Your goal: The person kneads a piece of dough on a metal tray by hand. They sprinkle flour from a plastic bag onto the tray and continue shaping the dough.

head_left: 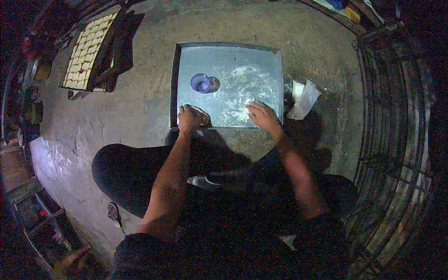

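Observation:
A shallow metal tray (pixel 228 45) lies in front of me, smeared with white powder on its right half. A blue translucent cup (pixel 200 84) stands at its left, beside a dark round shadow or object. My left hand (pixel 188 119) is at the tray's near left corner, fingers curled over a pale piece (pixel 199 110) too small to identify. My right hand (pixel 263 116) is on the powdered area, fingers bent and close together over something whitish that I cannot make out.
A tilted tray of pale rectangular pieces (pixel 88 49) sits at left. A white plastic bag (pixel 303 100) lies right of my tray. Metal racks (pixel 392 116) line the right side. Scissors or a similar tool (pixel 113 214) and a compartmented box (pixel 49 219) are at lower left.

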